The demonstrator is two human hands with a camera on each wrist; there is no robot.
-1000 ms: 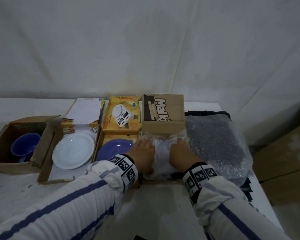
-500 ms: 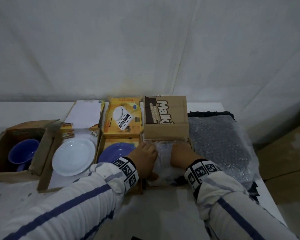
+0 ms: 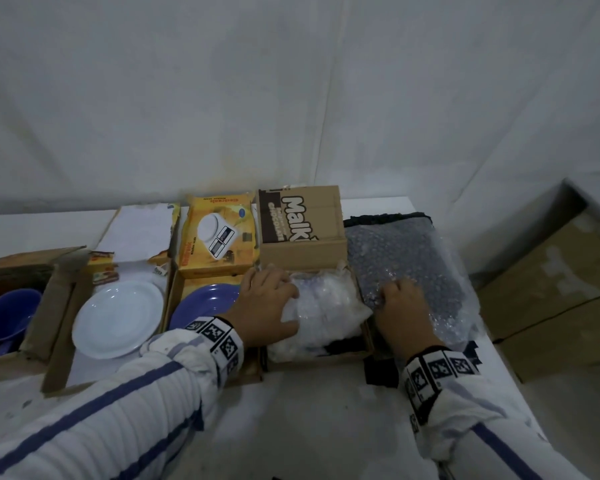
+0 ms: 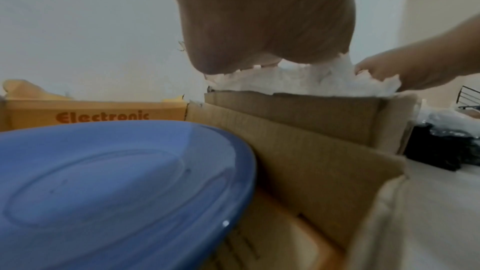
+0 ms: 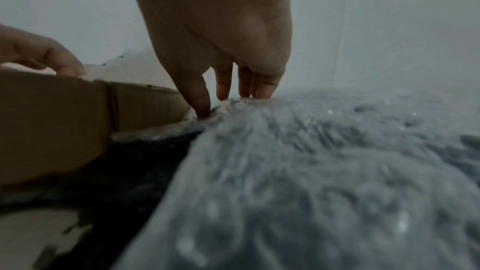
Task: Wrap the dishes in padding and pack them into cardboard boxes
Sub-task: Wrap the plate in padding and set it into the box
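A white table (image 3: 309, 410) is seen carrying a row of open boxes. A stack of bubble wrap (image 3: 409, 268) is laid on a dark cloth at the right end. Beside it stands the cardboard box (image 3: 302, 251), in which a wrapped bundle (image 3: 326, 303) is packed, its top level with the rim. A white plate (image 3: 118, 318) and a blue plate (image 3: 201, 301) are held in boxes further left. The left hand (image 3: 265, 306) is laid on the bundle, fingers curved over it. The top sheet of bubble wrap is pinched at its near edge by the right hand (image 3: 400, 306).
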